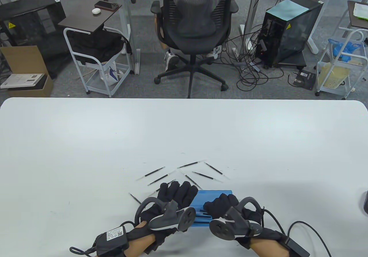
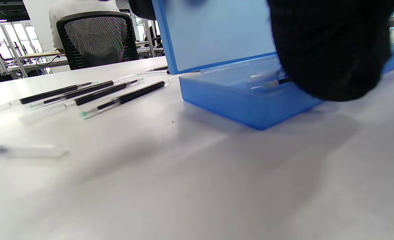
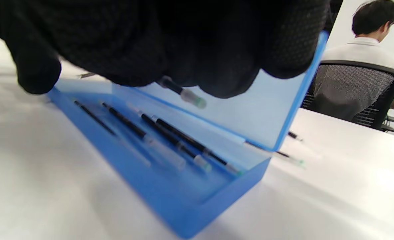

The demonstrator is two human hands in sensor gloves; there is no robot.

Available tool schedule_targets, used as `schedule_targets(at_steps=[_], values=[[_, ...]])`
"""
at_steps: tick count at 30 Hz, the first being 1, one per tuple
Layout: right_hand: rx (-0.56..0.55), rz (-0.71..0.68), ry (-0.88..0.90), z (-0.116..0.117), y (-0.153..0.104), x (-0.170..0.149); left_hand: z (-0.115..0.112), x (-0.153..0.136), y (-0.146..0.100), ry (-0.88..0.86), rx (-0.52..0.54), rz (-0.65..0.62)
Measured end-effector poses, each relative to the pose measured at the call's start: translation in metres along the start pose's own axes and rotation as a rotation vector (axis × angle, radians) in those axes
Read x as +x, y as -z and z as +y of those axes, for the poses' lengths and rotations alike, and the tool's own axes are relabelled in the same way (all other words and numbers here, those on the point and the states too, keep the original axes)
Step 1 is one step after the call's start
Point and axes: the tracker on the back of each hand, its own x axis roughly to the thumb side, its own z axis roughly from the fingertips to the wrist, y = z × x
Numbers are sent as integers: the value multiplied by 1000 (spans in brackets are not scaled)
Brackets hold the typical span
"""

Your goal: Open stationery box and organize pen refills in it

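Note:
The blue stationery box (image 1: 214,195) lies near the table's front edge with its lid (image 3: 267,110) standing upright. Several black pen refills (image 3: 170,140) lie side by side in its tray. My right hand (image 1: 220,203) hovers over the tray and pinches one more refill (image 3: 183,94) just above it. My left hand (image 1: 175,186) has straight fingers at the lid's left end. Several loose refills (image 1: 188,172) are scattered on the white table beyond the box; they also show in the left wrist view (image 2: 93,95). A black glove (image 2: 330,50) hides the right part of the box (image 2: 243,110).
One stray refill (image 1: 134,198) lies left of my left hand. Beyond the table's far edge (image 1: 184,99) are an office chair (image 1: 198,24) with a seated person, a wheeled cart (image 1: 97,67) and a computer tower (image 1: 290,30).

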Motion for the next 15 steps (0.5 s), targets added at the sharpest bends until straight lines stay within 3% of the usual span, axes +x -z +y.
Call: schedule_targets(at_steps=[7,15], values=[[49,-37,-31,16,6,8,0,-1,1,-4,-1,-2],[28,-24,-31,17,6,7,0,-1,1,-4,-2,1]])
